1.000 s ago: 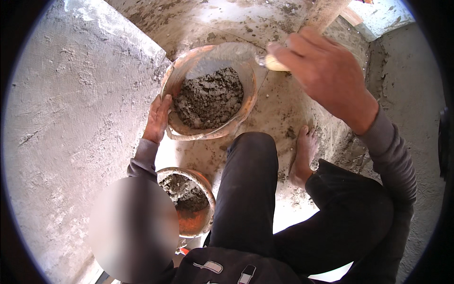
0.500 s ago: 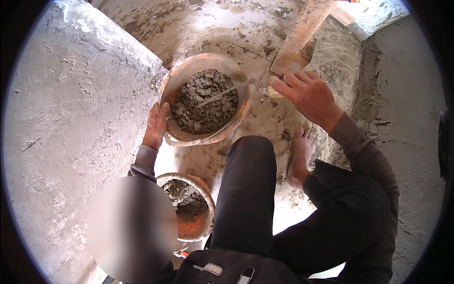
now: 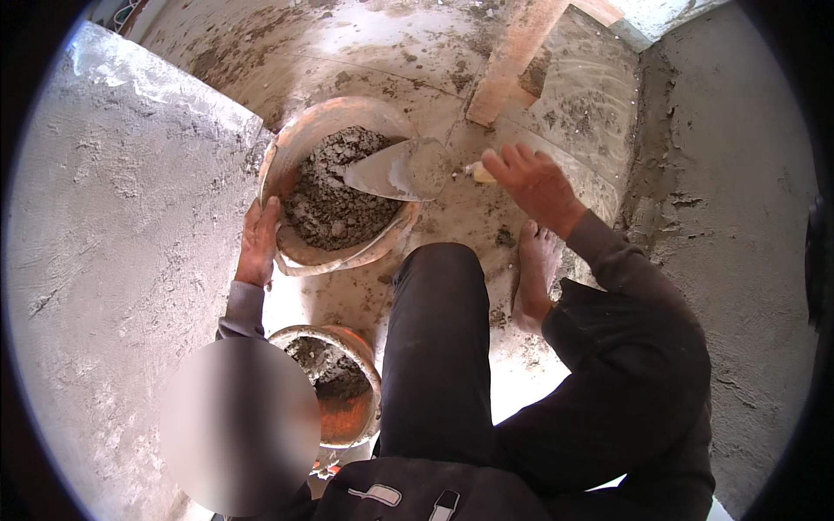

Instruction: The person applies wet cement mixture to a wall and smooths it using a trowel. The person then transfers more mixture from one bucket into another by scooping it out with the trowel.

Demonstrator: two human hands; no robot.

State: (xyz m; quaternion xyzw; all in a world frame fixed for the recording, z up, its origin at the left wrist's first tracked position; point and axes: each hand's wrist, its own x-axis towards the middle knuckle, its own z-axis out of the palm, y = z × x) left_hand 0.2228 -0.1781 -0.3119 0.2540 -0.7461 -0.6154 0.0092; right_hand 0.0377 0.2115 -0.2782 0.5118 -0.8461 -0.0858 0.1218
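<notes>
A large orange-brown bucket [image 3: 352, 111], crusted with mortar, stands on the floor at centre-left. Crumbly grey mortar [image 3: 334, 208] fills its lower part. At its left side my left hand [image 3: 258, 239] is closed on the rim, fingers partly hidden. My right hand [image 3: 537, 189] is wrapped round the pale handle of a pointed trowel [image 3: 389, 170], to the right of the bucket. The trowel's broad blade lies over the bucket's right rim, its tip pointing left above the mortar and its flat face showing.
A smaller orange bucket [image 3: 347, 421] with mortar stands nearer, left of my knee. Rough grey walls rise at left [image 3: 139, 200] and right [image 3: 730, 191]. A wooden board [image 3: 512, 61] lies at far right on the mortar-spattered floor [image 3: 373, 56]. My bare foot is beside the bucket.
The trowel blade has turned from edge-on to showing its broad face, and its tip has lifted from the mortar. The view has shifted slightly; my left hand stays on the rim.
</notes>
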